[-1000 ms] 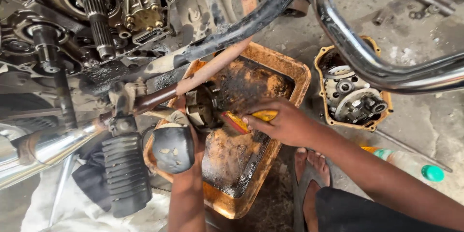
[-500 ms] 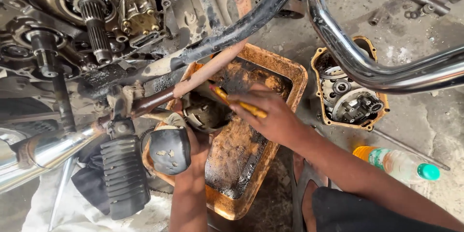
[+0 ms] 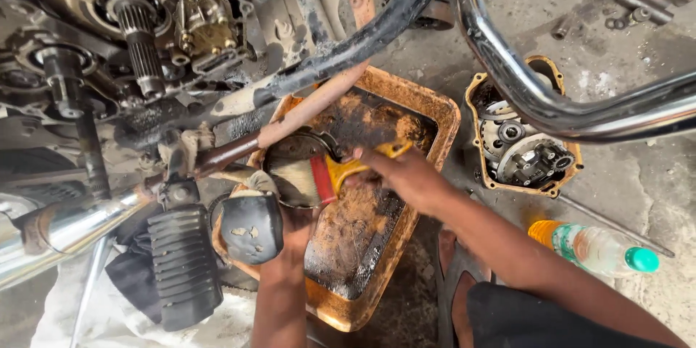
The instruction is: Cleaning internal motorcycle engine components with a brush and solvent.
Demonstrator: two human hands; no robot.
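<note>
Gripping one yellow-handled paintbrush, the right hand lays its bristles on a round dark engine part. The left hand comes up from below under that part, mostly hidden, so its grip can't be read. Both work over one rusty orange tray. Near right lies one plastic bottle; farther right, one open engine cover. Far left, two bare shafts stick out of the engine.
</note>
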